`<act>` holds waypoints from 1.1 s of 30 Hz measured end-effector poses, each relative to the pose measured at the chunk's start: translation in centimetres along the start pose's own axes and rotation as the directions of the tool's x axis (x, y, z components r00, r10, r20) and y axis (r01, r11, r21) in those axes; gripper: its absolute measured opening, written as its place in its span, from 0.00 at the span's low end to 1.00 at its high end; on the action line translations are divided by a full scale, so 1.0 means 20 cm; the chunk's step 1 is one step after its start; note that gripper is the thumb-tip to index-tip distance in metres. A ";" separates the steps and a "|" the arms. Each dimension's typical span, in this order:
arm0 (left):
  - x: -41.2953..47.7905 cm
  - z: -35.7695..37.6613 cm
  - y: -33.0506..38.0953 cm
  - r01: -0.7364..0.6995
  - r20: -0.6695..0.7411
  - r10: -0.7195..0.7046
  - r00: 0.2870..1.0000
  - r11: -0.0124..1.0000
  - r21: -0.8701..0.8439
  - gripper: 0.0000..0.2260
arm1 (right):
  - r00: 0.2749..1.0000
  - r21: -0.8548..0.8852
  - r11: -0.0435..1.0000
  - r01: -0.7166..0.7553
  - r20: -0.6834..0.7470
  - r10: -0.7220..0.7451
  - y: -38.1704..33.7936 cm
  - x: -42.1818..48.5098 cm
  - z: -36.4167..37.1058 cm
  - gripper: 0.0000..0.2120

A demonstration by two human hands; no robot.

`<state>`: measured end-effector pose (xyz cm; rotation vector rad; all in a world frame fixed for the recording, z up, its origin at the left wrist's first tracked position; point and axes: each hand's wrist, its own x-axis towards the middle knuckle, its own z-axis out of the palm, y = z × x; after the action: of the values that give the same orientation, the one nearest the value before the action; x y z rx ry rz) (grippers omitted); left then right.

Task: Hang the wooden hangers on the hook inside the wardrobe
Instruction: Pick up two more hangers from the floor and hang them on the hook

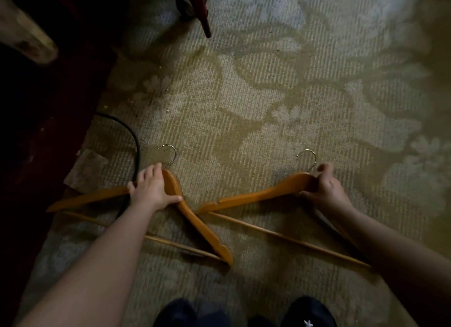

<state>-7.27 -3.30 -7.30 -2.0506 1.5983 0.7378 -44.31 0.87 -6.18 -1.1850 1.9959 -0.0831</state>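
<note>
Two orange-brown wooden hangers with silver metal hooks lie side by side on the patterned carpet. My left hand is wrapped over the top of the left hanger, just below its hook. My right hand pinches the top of the right hanger beside its hook. Both hooks point away from me. My right forearm hides the right arm of the right hanger. No wardrobe interior or hanging hook is visible.
Dark wooden furniture fills the left side. A black cable curves over the carpet by the left hanger. A red-and-metal wheeled object stands at the top. My dark shoes are at the bottom edge.
</note>
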 end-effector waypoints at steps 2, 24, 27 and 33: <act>-0.01 0.02 -0.01 0.012 0.037 -0.013 0.999 1.000 0.028 0.51 | 0.996 0.006 0.998 -0.058 0.064 0.058 -0.02 0.00 0.01 0.31; -0.53 0.08 0.14 -0.002 0.347 0.351 0.869 0.706 -0.708 0.05 | 0.863 0.186 0.916 -0.356 0.441 0.246 -0.15 -0.32 -0.05 0.05; -0.69 0.00 0.13 0.160 0.455 0.314 0.833 0.650 -0.743 0.10 | 0.847 0.129 0.936 -0.327 0.480 0.230 -0.22 -0.42 -0.12 0.07; -0.98 -0.29 0.03 0.285 0.526 0.222 0.821 0.639 -0.715 0.13 | 0.838 0.117 0.954 -0.275 0.516 0.178 -0.43 -0.66 -0.38 0.12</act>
<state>-10.85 7.33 9.73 -1.9995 0.9188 2.1026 -39.91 3.63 10.52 -0.7420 1.6051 0.1449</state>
